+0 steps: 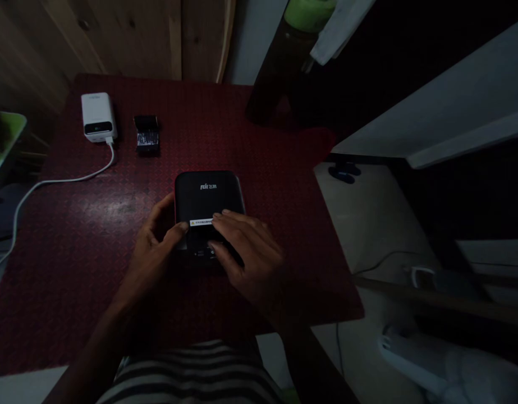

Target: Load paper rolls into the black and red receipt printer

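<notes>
A black box-shaped device [208,196] with a white logo and a white warning label sits in the middle of the dark red table [262,151]. My left hand [151,252] grips its left near side, thumb resting on top by the label. My right hand [246,249] lies over its near right part, fingers stretched out flat and touching the label and the front face. The scene is dim.
A white power bank [97,116] with a white cable [52,182] lies at the table's far left. A small black item [146,133] sits beside it. A dark bottle with a green top [290,56] stands at the far edge. Floor and white furniture are on the right.
</notes>
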A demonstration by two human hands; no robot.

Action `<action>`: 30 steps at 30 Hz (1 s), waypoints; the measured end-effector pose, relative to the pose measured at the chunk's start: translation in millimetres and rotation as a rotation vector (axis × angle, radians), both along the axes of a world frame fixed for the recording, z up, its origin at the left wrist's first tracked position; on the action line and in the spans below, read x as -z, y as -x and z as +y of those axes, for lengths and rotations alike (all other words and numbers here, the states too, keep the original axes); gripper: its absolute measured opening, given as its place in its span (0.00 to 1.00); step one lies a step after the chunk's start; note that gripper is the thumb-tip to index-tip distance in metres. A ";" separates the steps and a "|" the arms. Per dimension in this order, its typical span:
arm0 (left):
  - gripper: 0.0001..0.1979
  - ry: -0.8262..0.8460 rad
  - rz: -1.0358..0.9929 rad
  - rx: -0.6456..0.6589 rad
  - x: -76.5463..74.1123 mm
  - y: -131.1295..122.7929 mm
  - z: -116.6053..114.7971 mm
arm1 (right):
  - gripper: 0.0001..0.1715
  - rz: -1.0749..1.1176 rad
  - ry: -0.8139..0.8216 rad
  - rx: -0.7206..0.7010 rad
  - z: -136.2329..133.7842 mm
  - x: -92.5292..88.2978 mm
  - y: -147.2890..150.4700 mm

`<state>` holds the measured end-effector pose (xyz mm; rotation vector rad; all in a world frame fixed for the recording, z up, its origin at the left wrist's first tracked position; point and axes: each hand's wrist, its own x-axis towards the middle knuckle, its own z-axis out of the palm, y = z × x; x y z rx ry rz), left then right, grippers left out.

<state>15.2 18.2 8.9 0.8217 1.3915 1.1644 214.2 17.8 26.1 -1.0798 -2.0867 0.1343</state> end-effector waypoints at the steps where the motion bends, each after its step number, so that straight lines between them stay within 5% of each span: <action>1: 0.36 0.006 -0.007 -0.001 1.5 0.9 -1.8 | 0.12 0.017 0.001 -0.001 -1.4 -1.4 -0.9; 8: 0.35 0.007 -0.086 0.039 4.7 7.4 -20.0 | 0.12 0.229 0.070 0.257 -15.1 1.4 -22.7; 12: 0.33 0.007 -0.042 0.068 0.7 9.5 -19.0 | 0.13 0.436 0.362 0.436 -18.6 23.0 -33.1; 16: 0.31 -0.008 0.025 0.060 -2.9 9.5 -17.2 | 0.19 0.547 0.557 0.431 -21.3 30.3 -31.7; 30: 0.32 0.048 0.024 0.040 -17.3 0.4 -17.0 | 0.15 0.449 0.443 0.421 -21.3 30.0 -27.1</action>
